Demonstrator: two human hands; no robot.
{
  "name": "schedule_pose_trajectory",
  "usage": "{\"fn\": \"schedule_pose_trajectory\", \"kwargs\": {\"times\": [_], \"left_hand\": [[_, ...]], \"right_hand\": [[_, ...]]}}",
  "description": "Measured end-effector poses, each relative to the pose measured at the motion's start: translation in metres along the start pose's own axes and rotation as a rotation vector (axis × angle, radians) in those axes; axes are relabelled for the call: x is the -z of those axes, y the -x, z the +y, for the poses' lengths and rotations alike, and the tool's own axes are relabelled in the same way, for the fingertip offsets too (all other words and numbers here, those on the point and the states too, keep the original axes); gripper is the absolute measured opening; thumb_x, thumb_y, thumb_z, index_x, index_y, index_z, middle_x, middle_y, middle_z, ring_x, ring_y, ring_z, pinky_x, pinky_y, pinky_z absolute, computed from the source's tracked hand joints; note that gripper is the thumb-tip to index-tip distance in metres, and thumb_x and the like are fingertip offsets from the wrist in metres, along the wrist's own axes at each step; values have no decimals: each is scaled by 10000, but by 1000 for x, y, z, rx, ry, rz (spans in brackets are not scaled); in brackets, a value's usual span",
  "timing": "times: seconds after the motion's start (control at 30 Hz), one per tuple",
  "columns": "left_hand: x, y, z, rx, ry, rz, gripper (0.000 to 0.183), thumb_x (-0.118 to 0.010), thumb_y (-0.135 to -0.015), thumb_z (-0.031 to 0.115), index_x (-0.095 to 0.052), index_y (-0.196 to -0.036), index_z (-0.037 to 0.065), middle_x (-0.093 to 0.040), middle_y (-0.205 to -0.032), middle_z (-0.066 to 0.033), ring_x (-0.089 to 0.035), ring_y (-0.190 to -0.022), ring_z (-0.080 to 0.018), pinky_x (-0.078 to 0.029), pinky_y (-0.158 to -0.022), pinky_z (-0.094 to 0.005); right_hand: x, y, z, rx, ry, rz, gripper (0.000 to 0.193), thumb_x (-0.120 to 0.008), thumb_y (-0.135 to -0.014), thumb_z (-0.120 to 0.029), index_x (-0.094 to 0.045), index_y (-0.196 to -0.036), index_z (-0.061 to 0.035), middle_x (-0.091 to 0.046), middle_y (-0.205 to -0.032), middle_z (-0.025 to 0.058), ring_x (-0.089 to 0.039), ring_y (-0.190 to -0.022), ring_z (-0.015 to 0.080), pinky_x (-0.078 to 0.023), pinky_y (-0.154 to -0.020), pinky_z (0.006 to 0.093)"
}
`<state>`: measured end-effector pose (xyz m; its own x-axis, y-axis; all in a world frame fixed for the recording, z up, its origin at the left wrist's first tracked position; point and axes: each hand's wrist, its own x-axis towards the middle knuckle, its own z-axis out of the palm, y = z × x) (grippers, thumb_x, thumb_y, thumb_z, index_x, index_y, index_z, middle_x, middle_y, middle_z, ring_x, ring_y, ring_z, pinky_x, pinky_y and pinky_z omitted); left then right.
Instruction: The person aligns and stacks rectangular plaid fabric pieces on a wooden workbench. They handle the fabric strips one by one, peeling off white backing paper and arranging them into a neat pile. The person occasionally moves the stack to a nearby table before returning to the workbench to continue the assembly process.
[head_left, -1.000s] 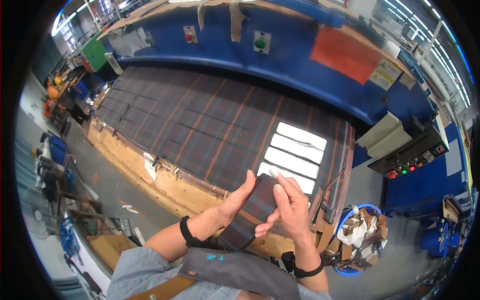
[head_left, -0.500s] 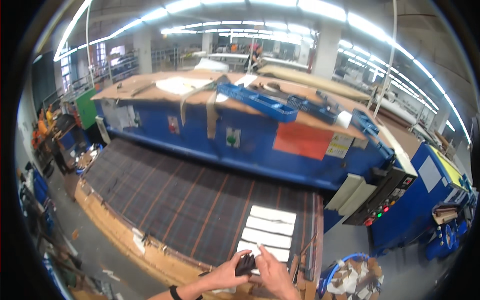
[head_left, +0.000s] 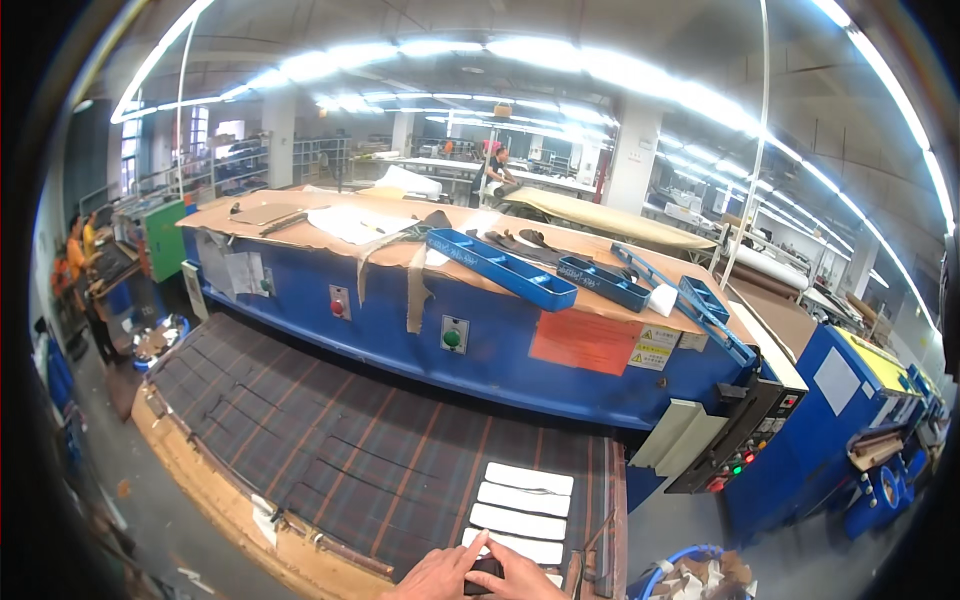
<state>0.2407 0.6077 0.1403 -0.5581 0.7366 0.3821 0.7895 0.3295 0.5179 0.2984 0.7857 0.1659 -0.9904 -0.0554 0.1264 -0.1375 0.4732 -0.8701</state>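
At the lower edge my left hand (head_left: 440, 574) and my right hand (head_left: 522, 572) come together, fingertips meeting. Between them they grip a small black bundle (head_left: 485, 570); its kind is too covered by my fingers to tell. Just beyond my hands, several white rectangular strips (head_left: 525, 497) lie in a column on a dark plaid cloth (head_left: 370, 450). The nearest strip is partly hidden by my right hand. Thin dark cut outlines show in the cloth to the left of the strips.
A large blue machine (head_left: 400, 335) spans the cloth's far side. Blue cutting frames (head_left: 500, 268) rest on its brown top. A control panel (head_left: 740, 450) with lit buttons juts out at right. A scrap bin (head_left: 700, 575) stands at lower right. Far back sits a person (head_left: 498, 172).
The view has tilted upward, so the machine and strips appear lower. My hands have drawn closer together around the black bundle, my right index finger no longer stretched over the strips.
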Motion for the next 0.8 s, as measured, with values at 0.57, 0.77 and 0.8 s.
{"fn": "schedule_pose_trajectory", "kwargs": {"times": [0.57,0.77,0.8], "left_hand": [[53,7,-68,133,-47,-283,397,-763,-816,413,-664,-979,65,-669,-933,-79,-664,-906,-300,-507,-767,-408],[13,14,-94,-75,-375,-191,290,-712,-843,349,-574,-929,108,-568,-901,-43,-614,-882,-236,-437,-747,-382],[4,14,-97,-70,-381,-186,293,-711,-845,345,-568,-934,105,-567,-903,-46,-611,-879,-237,-432,-743,-379]], "right_hand": [[-13,-15,14,338,225,75,472,-630,-921,-64,-522,-1380,-68,-526,-1014,182,-544,-922,373,-465,-801,419],[-40,-19,72,114,246,26,399,-728,-860,-123,-595,-1210,16,-585,-1169,151,-611,-1008,330,-516,-842,399],[-46,-18,89,146,287,51,406,-724,-859,-115,-590,-1221,11,-585,-1176,155,-597,-1042,329,-508,-862,409]]}}
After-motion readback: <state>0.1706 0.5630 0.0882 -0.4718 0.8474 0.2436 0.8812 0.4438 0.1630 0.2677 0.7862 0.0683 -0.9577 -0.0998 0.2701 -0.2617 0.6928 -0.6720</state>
